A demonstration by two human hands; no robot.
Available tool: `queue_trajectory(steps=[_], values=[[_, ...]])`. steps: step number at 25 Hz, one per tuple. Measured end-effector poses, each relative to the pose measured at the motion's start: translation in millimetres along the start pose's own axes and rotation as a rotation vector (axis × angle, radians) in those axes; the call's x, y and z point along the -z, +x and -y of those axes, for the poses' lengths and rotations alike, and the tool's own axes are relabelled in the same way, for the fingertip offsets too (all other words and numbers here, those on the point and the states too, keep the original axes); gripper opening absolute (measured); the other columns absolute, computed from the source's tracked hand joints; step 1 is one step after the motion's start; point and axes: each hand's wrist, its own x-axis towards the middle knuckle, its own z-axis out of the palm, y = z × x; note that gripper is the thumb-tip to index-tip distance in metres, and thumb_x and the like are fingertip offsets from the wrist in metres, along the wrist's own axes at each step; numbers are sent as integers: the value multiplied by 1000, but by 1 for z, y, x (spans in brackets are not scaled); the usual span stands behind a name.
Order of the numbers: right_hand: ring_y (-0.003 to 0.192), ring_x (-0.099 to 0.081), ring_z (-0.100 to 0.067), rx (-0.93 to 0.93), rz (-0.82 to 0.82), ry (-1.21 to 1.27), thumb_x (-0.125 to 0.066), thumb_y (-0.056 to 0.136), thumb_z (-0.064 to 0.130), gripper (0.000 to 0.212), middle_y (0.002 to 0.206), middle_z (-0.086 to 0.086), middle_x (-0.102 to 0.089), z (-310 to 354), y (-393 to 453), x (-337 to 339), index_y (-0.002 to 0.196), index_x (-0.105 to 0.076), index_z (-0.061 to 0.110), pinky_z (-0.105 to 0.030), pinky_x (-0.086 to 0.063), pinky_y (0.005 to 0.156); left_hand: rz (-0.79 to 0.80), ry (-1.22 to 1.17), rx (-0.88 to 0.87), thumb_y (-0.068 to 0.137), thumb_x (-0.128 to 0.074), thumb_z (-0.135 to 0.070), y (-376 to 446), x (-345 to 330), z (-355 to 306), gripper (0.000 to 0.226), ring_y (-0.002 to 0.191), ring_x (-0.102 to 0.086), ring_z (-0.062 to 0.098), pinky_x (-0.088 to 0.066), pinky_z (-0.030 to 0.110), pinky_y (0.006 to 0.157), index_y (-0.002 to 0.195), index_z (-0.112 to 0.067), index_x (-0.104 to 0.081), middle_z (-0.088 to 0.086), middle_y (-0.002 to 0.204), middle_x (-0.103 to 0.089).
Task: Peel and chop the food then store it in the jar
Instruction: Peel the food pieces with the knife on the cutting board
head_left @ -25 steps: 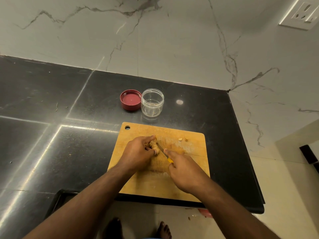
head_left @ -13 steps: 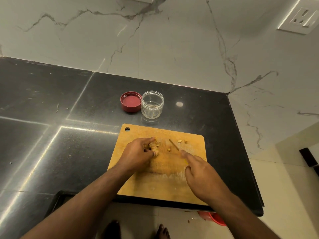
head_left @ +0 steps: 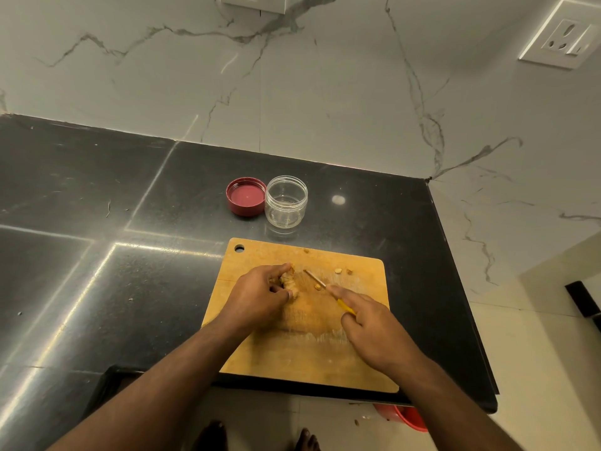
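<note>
Left hand (head_left: 260, 296) gripping ginger (head_left: 290, 281), right hand (head_left: 374, 327) gripping knife (head_left: 317, 280); best trimming with short strokes, fingertips tucked clear.

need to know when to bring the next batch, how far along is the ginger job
Early. Done: jar open, red lid beside it, a few cut bits on the cutting board. In hand: left hand holds the ginger root, right hand the knife. Left: most chopping, then filling the empty jar.
</note>
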Motion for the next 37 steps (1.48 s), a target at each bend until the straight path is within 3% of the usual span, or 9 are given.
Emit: queue_trajectory(steps=[5,9,13,16,22,28,32,37], values=[[128,-43,-3,20,80,3,-44,101,18,51,144,14,-46,-2,-1,-4,146,-41,43,-6,-30,92,1,-4,-9,90,-73,-23,0,0,1,59,88,-57,-2,-45,9,67,144,-30,-50,-11,134,-58],[120,-50,-1,-63,19,63,-47,99,18,50,144,16,-46,-18,-5,12,141,-47,45,-19,-43,99,15,-14,-10,90,-72,-23,-1,1,0,60,87,-57,-4,-44,8,65,145,-30,-49,-12,134,-58],[99,-45,14,-92,115,71,-49,99,21,49,134,28,-42,-32,-15,19,132,-47,57,-7,-38,82,15,-21,-8,90,-73,-24,-1,2,1,60,87,-57,-4,-43,8,61,145,-32,-49,-13,136,-57],[92,-47,12,-123,-48,65,-48,101,20,50,125,25,-42,-40,-15,25,128,-38,62,-6,-37,71,19,-26,-9,90,-73,-24,-1,2,1,60,88,-58,-3,-44,9,63,145,-32,-49,-12,136,-57],[111,-44,6,-96,124,107,-51,99,24,47,134,30,-38,-43,-16,15,132,-50,57,-13,-39,90,15,-16,-9,90,-73,-25,-2,1,1,62,88,-56,-5,-44,10,67,145,-33,-48,-10,139,-56],[115,-46,2,-54,16,133,-49,101,20,47,131,19,-49,-28,10,16,139,-46,48,-7,-34,85,10,-14,-10,90,-73,-24,-3,2,-1,61,94,-60,-1,-47,14,73,146,-31,-48,-9,138,-58],[108,-45,-4,-133,-116,59,-44,102,16,51,132,8,-49,-26,24,19,147,-39,41,-19,-35,89,9,-20,-2,90,-73,-24,-4,1,-1,61,90,-59,-3,-47,11,67,146,-32,-48,-10,138,-57],[116,-49,-3,-40,-34,133,-48,101,19,48,130,16,-50,-20,16,2,142,-45,45,-17,-38,93,12,-19,-9,90,-73,-27,-3,0,0,61,93,-59,-2,-47,11,71,146,-31,-48,-10,139,-56]])
